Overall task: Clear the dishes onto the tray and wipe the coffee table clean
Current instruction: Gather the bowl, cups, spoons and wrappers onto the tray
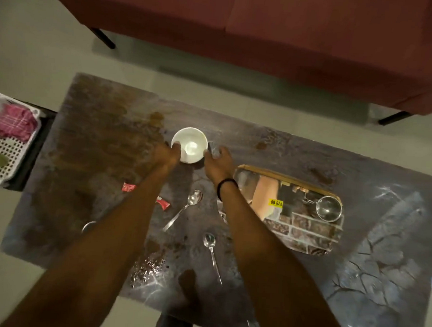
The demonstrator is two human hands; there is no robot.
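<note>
Both sides of the white bowl (189,145) are braced, far-middle on the coffee table (381,249). My left hand (166,152) curls fingers over its left rim. My right hand (219,161) meets its right side, closure too blurred to tell. Two hands should keep it level going right to the tray (304,234).

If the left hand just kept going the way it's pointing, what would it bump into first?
The white bowl. The left hand points straight at it, and its fingers seem to touch the bowl's near rim, though blur hides the exact contact.
</note>
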